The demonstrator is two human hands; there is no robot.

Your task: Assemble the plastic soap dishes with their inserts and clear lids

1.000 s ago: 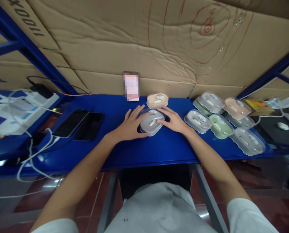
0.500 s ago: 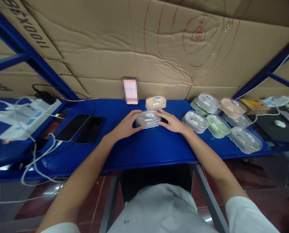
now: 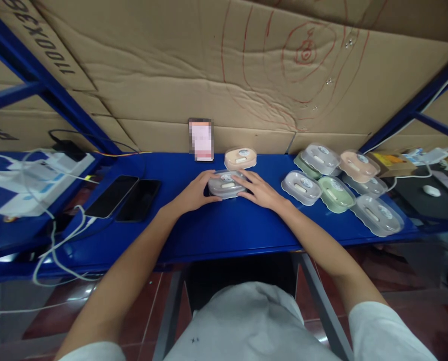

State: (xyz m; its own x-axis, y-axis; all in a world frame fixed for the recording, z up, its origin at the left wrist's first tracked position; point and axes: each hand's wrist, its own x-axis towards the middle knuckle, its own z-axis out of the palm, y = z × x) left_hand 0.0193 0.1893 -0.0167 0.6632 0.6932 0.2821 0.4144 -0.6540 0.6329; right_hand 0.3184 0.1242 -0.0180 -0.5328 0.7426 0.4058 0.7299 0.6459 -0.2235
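On the blue table lies a grey soap box with a clear lid, a round label and a pale bar on top. My left hand grips its left end, thumb at the front and fingers behind. Round the right end curls my right hand, its fingers over the lid's edge. Just behind, close to the cardboard, is a peach soap box. To the right of my right hand sit a grey-mauve soap box and a green soap box.
More soap boxes are at the right, with a grey one nearest the table's edge and a peach one behind. A lit phone leans on the cardboard wall. Two dark phones, white cables and power strips lie left.
My right hand has shifted slightly left, and its fingers now reach farther over the grey soap box's right end. The box stays between both hands, a touch farther left.
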